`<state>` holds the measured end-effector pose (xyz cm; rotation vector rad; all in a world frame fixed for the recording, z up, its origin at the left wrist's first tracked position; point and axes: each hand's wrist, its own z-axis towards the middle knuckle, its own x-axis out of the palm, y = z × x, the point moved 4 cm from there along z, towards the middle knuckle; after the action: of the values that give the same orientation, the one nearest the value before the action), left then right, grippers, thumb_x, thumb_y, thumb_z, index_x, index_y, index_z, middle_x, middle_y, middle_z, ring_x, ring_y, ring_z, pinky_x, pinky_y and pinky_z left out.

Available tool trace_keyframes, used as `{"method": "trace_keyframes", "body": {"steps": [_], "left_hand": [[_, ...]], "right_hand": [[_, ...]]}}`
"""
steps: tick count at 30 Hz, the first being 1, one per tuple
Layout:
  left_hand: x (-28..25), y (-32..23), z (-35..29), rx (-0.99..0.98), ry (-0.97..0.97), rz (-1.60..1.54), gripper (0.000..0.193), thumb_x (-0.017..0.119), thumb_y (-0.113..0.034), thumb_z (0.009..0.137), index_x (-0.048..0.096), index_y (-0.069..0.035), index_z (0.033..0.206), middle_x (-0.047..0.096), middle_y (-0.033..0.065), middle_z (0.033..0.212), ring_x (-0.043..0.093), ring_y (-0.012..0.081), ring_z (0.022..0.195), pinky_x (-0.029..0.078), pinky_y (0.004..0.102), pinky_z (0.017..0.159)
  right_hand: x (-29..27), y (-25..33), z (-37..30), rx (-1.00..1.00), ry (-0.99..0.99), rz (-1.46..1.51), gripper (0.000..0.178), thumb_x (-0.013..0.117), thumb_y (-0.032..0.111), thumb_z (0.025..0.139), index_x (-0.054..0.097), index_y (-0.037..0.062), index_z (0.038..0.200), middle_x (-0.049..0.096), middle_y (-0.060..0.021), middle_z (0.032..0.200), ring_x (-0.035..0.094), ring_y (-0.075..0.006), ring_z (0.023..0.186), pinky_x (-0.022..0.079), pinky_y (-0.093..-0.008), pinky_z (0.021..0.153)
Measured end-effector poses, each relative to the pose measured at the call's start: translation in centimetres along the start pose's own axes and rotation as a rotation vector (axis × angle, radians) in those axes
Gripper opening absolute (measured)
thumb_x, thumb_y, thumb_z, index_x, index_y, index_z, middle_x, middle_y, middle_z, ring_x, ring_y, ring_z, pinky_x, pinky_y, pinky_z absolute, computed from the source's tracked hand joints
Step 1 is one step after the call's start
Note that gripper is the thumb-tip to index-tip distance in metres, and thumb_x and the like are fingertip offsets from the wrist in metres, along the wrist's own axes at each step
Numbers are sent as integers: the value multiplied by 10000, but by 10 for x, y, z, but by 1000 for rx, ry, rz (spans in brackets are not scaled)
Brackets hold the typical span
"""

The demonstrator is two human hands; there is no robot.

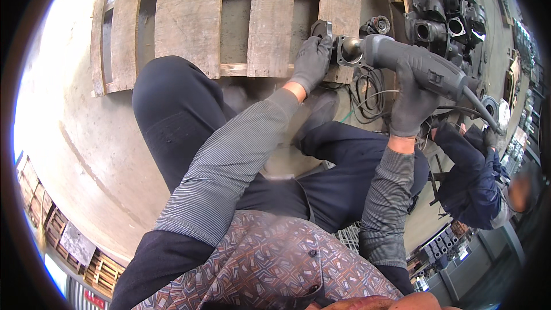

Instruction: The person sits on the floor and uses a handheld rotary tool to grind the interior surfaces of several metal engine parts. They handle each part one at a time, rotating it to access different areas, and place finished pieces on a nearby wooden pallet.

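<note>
My left hand (311, 64), in a grey glove, is closed around a dark metal casting (341, 56) with a square flange and a shiny round opening. The casting is at the near edge of the wooden pallet (272, 20). In my right hand (411, 103), also gloved, is a grey corded grinder (427, 69), gripped around its body from below. The grinder's front end is right beside the casting's opening. I cannot tell whether the two touch, and the grinder's working tip is hidden.
Just past the grinder's head lies another small metal part (376, 24). Dark castings (431, 8) are heaped at the far right. Coiled cables (370, 96) lie on the floor between my hands. Another person (473, 178) sits close by on the right.
</note>
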<state>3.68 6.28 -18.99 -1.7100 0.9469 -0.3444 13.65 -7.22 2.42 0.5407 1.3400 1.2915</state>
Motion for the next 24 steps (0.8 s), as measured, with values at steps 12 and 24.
{"method": "trace_keyframes", "body": {"steps": [12, 24], "left_hand": [[-3, 3, -2, 21, -9, 15, 508, 518, -506, 1075, 605, -6, 1105, 657, 294, 1069, 614, 495, 1042, 485, 535, 910], [-8, -15, -6, -18, 84, 60, 412, 456, -443, 1095, 540, -42, 1127, 675, 315, 1105, 617, 528, 1080, 472, 582, 923]], "right_hand": [[-2, -20, -9, 7, 40, -55, 439, 812, 80, 899, 633, -83, 1265, 696, -144, 1253, 662, -212, 1159, 520, -362, 1033], [-3, -25, -4, 136, -4, 58, 459, 861, 76, 852, 642, -78, 1225, 714, -104, 1161, 696, -178, 1038, 569, -352, 948]]}}
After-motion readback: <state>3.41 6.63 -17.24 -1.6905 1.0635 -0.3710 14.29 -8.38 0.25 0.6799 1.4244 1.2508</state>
